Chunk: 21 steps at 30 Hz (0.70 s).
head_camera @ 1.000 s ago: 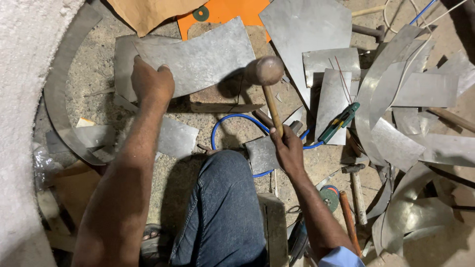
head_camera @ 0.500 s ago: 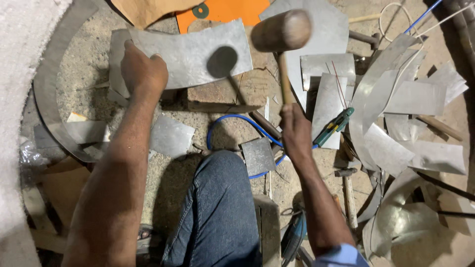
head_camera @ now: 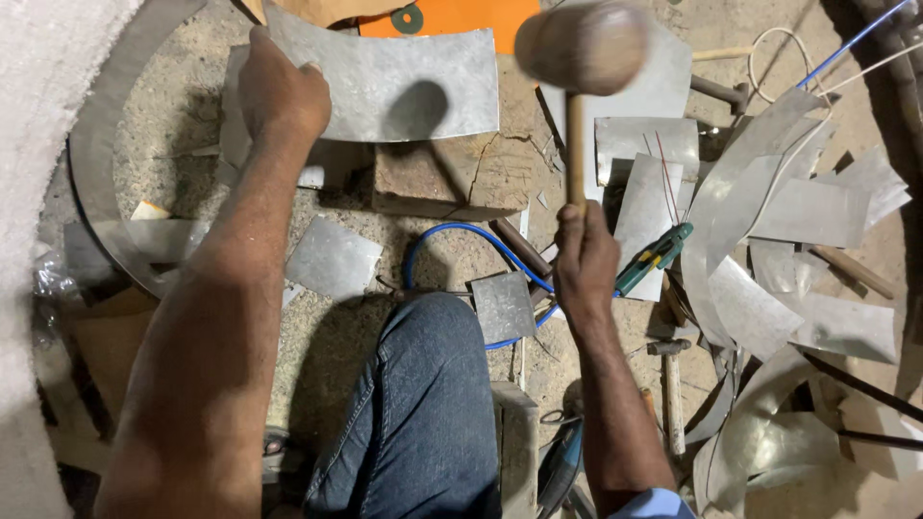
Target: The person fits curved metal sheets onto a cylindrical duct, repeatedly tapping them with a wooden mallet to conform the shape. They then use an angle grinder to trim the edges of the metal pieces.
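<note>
- The curved metal sheet (head_camera: 404, 82) lies across a worn wooden block (head_camera: 461, 178) on the sandy floor (head_camera: 163, 125), its bowed face up; the dark shadow of a mallet head falls on its middle.
- The left hand (head_camera: 281, 96) clamps the sheet's left end, fingers curled over the edge and pressed together on the metal.
- The right hand (head_camera: 585, 264) is wrapped in a fist around the lower end of a wooden mallet (head_camera: 582, 48) handle; the round head is up above the sheet's right side, blurred, and clear of the metal.
- A blue hose (head_camera: 452, 235) loops on the floor just below the block, passing a small square metal offcut (head_camera: 502, 306) near the person's denim-clad knee (head_camera: 423, 404).
- Another flat offcut (head_camera: 335, 258) lies left of the hose, between the left forearm and the knee.
- Green-handled snips (head_camera: 654, 259) rest just right of the right hand, on a pile of cut metal strips and sheets (head_camera: 798, 231) spreading to the right.
- An orange panel (head_camera: 461, 13) shows beyond the sheet's top edge.
</note>
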Motion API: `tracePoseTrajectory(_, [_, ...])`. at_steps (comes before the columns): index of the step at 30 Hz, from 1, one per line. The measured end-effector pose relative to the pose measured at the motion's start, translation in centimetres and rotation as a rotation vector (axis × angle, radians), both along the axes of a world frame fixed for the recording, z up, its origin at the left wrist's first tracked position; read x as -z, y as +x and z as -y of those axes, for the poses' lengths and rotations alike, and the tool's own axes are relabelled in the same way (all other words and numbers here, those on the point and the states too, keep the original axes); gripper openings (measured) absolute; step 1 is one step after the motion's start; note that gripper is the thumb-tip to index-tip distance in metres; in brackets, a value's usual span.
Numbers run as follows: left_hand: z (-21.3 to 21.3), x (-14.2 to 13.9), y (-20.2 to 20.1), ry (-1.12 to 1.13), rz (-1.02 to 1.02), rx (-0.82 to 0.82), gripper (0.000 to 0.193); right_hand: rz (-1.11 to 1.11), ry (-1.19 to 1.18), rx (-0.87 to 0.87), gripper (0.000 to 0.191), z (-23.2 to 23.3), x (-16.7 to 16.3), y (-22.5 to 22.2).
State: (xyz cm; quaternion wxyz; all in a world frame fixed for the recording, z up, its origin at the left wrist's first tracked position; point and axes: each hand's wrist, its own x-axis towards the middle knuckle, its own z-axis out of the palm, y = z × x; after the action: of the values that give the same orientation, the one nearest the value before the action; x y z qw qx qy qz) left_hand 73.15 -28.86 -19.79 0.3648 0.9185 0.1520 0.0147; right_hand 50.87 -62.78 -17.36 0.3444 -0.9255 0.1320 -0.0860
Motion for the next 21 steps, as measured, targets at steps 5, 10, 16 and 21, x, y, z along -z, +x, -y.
tracePoseTrajectory(5, [-0.2, 1.0, -0.4, 0.000, -0.023, 0.038, 0.065, 0.400, 0.033, -0.087, 0.047, -0.1, 1.3, -0.3])
tracePoseTrajectory(10, [-0.1, 0.5, 0.5, 0.087, 0.008, 0.029, 0.054, -0.366, -0.242, -0.037, 0.041, -0.7, 0.8, 2.0])
tracePoseTrajectory(16, [-1.3, -0.6, -1.8, 0.092, 0.052, 0.144, 0.056, 0.558, 0.079, -0.123, 0.039, -0.5, -1.3, -0.5])
tracePoseTrajectory(21, [-0.1, -2.0, -2.7, -0.057, -0.154, 0.015, 0.062, -0.169, -0.276, -0.134, 0.044, -3.2, -0.5, 1.2])
